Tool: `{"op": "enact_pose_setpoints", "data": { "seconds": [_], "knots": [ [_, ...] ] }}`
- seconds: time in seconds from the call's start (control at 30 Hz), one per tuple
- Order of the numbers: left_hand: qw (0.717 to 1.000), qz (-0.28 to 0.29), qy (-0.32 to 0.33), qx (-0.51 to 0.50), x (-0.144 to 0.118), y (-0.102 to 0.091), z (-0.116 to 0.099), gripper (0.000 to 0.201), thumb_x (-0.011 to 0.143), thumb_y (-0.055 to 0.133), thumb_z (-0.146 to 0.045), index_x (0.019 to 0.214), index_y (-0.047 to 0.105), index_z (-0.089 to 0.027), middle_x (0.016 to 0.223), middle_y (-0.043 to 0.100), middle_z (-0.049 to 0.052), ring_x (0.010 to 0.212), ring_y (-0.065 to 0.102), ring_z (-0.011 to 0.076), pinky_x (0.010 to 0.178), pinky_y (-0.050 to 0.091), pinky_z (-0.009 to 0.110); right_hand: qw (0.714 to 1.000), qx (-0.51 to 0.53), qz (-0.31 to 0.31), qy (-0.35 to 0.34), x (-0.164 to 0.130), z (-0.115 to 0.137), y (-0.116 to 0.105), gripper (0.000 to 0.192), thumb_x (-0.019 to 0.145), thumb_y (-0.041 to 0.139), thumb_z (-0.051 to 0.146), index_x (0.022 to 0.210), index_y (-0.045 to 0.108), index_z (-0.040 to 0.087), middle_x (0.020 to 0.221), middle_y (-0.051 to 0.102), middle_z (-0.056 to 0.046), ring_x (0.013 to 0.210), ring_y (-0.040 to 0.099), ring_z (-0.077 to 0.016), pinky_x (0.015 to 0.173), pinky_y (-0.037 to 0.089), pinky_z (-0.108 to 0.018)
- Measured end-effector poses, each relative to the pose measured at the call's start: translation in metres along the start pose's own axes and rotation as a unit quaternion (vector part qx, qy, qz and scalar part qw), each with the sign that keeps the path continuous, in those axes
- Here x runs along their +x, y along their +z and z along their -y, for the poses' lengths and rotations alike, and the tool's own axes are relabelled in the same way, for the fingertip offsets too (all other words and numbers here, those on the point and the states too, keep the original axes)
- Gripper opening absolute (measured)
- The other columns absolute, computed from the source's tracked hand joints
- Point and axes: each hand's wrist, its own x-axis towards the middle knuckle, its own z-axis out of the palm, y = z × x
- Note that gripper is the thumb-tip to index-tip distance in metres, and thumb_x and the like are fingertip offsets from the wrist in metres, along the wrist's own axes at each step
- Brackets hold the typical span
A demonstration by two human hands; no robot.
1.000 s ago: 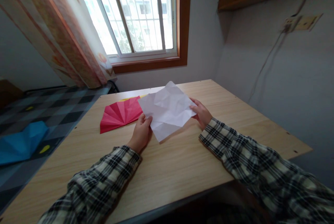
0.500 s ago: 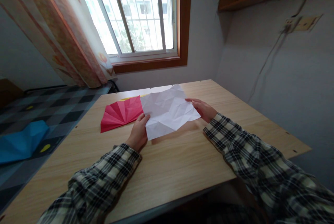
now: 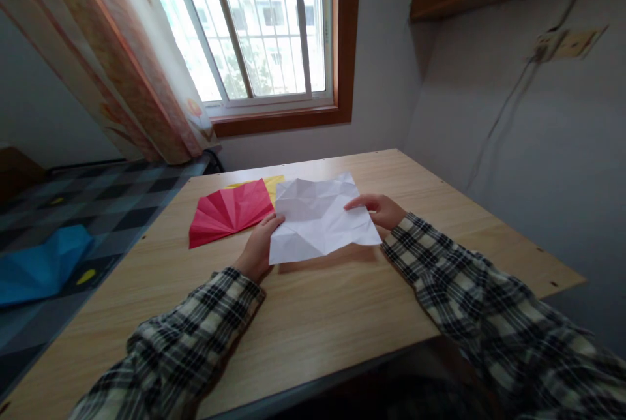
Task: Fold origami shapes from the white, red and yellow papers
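White sheet (image 3: 320, 211), creased all over, is mid-frame just above the wooden counter (image 3: 337, 315), both hands on it. Left hand (image 3: 259, 244) has the left edge pinched between closed-up fingers, and the right hand (image 3: 384, 212) is closed on the right side, pretty much the same deal. Pleated red paper (image 3: 229, 211) lies just left, with a yellow sheet (image 3: 275, 184) peeking out behind it. Folded blue paper (image 3: 49, 267) is at the frame's left edge.
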Motion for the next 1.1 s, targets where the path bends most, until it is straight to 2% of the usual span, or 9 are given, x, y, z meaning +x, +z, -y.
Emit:
{"op": "enact_pose_setpoints", "data": {
  "seconds": [0.13, 0.33, 0.57, 0.63, 0.73, 0.83, 0.97, 1.1],
  "knots": [
    [0.999, -0.003, -0.033, -0.009, 0.0, -0.001, 0.0, 0.02, 0.082, 0.067, -0.021, 0.1, 0.069, -0.015, 0.087, 0.074, 0.006, 0.067, 0.068, 0.0181, 0.061, 0.056, 0.027, 0.999, -0.051, 0.008, -0.014, -0.001, 0.002, 0.0, 0.019, 0.078, 0.075, 0.03, 0.095, 0.08, 0.026, 0.105, 0.077, -0.005, 0.097, 0.072, -0.0198, 0.09, 0.06, -0.039],
    [0.999, 0.007, -0.028, -0.023, 0.002, -0.004, 0.002, 0.022, 0.081, 0.069, -0.024, 0.101, 0.068, -0.013, 0.087, 0.074, 0.007, 0.068, 0.068, 0.0181, 0.062, 0.056, 0.027, 0.993, -0.109, 0.01, -0.038, 0.0, 0.008, -0.002, 0.014, 0.079, 0.074, 0.032, 0.089, 0.08, 0.024, 0.097, 0.077, -0.004, 0.09, 0.072, -0.018, 0.087, 0.059, -0.035],
    [0.998, 0.014, -0.014, -0.059, 0.005, 0.001, 0.001, 0.02, 0.084, 0.065, -0.027, 0.099, 0.067, -0.014, 0.084, 0.074, 0.006, 0.071, 0.07, 0.0194, 0.061, 0.057, 0.026, 0.99, -0.139, -0.025, -0.02, 0.0, 0.01, -0.001, 0.027, 0.083, 0.071, 0.048, 0.089, 0.08, 0.022, 0.092, 0.077, -0.005, 0.082, 0.071, -0.0181, 0.077, 0.057, -0.033],
    [0.997, 0.011, -0.002, -0.078, 0.005, 0.003, 0.001, 0.027, 0.08, 0.063, -0.019, 0.107, 0.066, -0.014, 0.087, 0.074, 0.006, 0.07, 0.07, 0.0178, 0.061, 0.056, 0.025, 0.989, -0.145, -0.037, -0.013, 0.0, 0.008, -0.001, 0.03, 0.083, 0.071, 0.049, 0.089, 0.08, 0.022, 0.092, 0.077, -0.006, 0.082, 0.071, -0.0189, 0.076, 0.057, -0.033],
    [0.997, -0.019, 0.019, -0.077, 0.004, 0.005, 0.001, 0.051, 0.073, 0.061, -0.007, 0.124, 0.059, -0.017, 0.087, 0.074, 0.004, 0.066, 0.068, 0.0153, 0.059, 0.055, 0.023, 0.989, -0.144, -0.046, -0.001, 0.0, 0.005, -0.001, 0.03, 0.082, 0.071, 0.049, 0.088, 0.08, 0.021, 0.088, 0.077, -0.006, 0.081, 0.071, -0.0196, 0.073, 0.056, -0.033],
    [0.996, -0.024, 0.037, -0.078, 0.003, 0.004, 0.003, 0.062, 0.071, 0.06, -0.004, 0.131, 0.056, -0.02, 0.092, 0.074, 0.004, 0.074, 0.071, 0.0176, 0.066, 0.058, 0.026, 0.989, -0.133, -0.056, 0.009, 0.0, 0.005, -0.002, 0.029, 0.081, 0.071, 0.048, 0.087, 0.08, 0.021, 0.087, 0.078, -0.006, 0.08, 0.071, -0.02, 0.073, 0.056, -0.033],
    [0.993, -0.005, 0.028, -0.111, 0.004, 0.002, 0.004, 0.051, 0.072, 0.06, -0.008, 0.121, 0.061, -0.022, 0.106, 0.074, 0.007, 0.091, 0.071, 0.022, 0.081, 0.061, 0.034, 0.989, -0.13, -0.062, 0.024, -0.001, 0.006, -0.001, 0.028, 0.08, 0.072, 0.046, 0.085, 0.079, 0.019, 0.083, 0.077, -0.005, 0.078, 0.071, -0.0204, 0.071, 0.056, -0.033],
    [0.994, 0.002, 0.03, -0.103, 0.005, 0.001, 0.005, 0.053, 0.069, 0.063, -0.006, 0.119, 0.062, -0.02, 0.109, 0.073, 0.007, 0.093, 0.07, 0.0196, 0.084, 0.059, 0.032, 0.991, -0.123, -0.057, 0.017, -0.001, 0.007, -0.001, 0.031, 0.08, 0.072, 0.048, 0.085, 0.079, 0.019, 0.085, 0.078, -0.006, 0.079, 0.071, -0.0207, 0.072, 0.056, -0.033]
  ]
}}
